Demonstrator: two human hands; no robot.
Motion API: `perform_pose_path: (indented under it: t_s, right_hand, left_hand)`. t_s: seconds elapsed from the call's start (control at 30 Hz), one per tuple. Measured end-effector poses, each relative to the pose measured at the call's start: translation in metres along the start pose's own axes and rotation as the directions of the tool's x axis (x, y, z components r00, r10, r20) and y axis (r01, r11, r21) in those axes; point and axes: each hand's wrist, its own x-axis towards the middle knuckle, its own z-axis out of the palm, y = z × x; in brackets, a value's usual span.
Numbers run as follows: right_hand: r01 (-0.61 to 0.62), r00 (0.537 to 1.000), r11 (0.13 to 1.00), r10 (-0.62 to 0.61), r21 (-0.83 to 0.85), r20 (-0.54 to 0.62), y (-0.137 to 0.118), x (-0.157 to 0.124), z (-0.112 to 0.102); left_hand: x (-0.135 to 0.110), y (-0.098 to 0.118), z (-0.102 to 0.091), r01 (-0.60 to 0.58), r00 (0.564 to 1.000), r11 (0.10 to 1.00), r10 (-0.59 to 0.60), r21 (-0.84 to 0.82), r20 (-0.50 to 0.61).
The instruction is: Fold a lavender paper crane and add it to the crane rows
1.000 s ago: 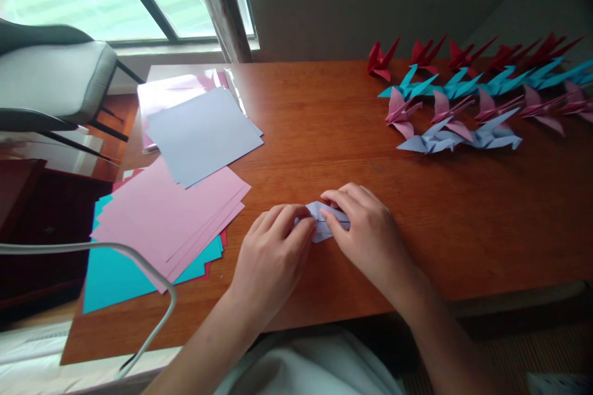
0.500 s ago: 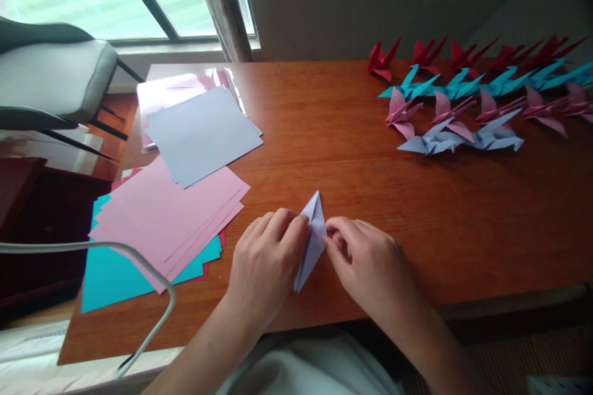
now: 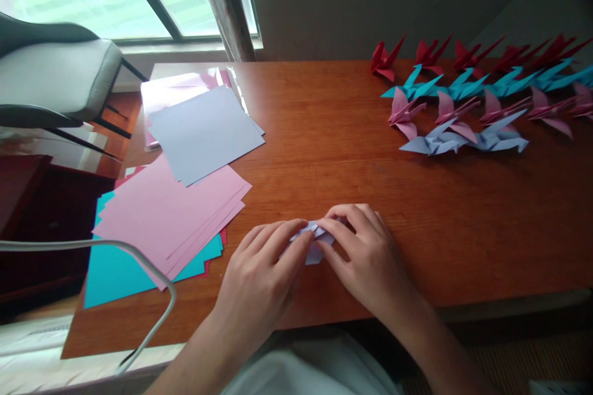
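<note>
A small folded piece of pale lavender paper (image 3: 314, 253) is between my two hands, close to the table's front edge. My left hand (image 3: 266, 262) pinches its left side with thumb and forefinger. On the other side, my right hand (image 3: 359, 244) grips the paper's right part, thumb below and fingers above. Much of the fold is hidden under my fingers. Rows of folded paper cranes stand at the far right: red cranes (image 3: 383, 63), turquoise cranes (image 3: 410, 83), pink cranes (image 3: 403, 112) and pale blue-grey cranes (image 3: 428, 143).
Left of my hands lie pink sheets (image 3: 171, 216) over turquoise sheets (image 3: 115, 278), with grey-blue sheets (image 3: 208, 133) overlapping them. A shiny plastic packet (image 3: 160, 95) lies behind. A white cable-like tube (image 3: 160, 274) curves across the wooden table's (image 3: 324, 136) left corner. A chair (image 3: 60, 74) stands beyond.
The paper, a long upright diamond before, is now turned crosswise and mostly covered by my fingers. My right hand has moved slightly up and left and taken hold of it.
</note>
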Motion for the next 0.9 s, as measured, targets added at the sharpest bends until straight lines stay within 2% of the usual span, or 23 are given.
perform_pose_path:
  t_s: [0.13,0.27,0.37,0.5,0.67,0.9]
  right_hand:
    - [-0.078,0.994,0.995,0.073,-0.055,-0.085,0.006,-0.004,0.001]
    - [-0.086,0.987,0.991,0.071,-0.100,-0.145,0.014,-0.006,0.000]
    - [0.013,0.988,0.991,-0.032,-0.132,-0.148,0.017,-0.007,-0.001]
    - [0.209,0.974,0.970,-0.218,-0.127,-0.064,0.020,-0.009,-0.006]
    - [0.297,0.955,0.948,-0.294,-0.112,0.039,0.030,-0.008,-0.016]
    - [0.418,0.908,0.907,-0.417,-0.051,0.040,0.045,-0.004,-0.021]
  left_hand:
    - [-0.005,-0.001,0.003,-0.052,0.998,0.999,0.051,-0.006,-0.034]
    - [-0.005,-0.002,0.009,-0.140,0.989,0.990,0.139,0.019,0.059]
    - [-0.004,-0.002,0.010,-0.180,0.977,0.982,0.173,0.049,0.122]
    - [-0.004,0.000,0.007,-0.212,0.970,0.971,0.195,0.109,0.147]
    - [0.002,0.003,0.005,-0.234,0.968,0.958,0.213,0.168,0.132]
    - [0.009,0.007,0.006,-0.207,0.978,0.956,0.199,0.208,0.062]
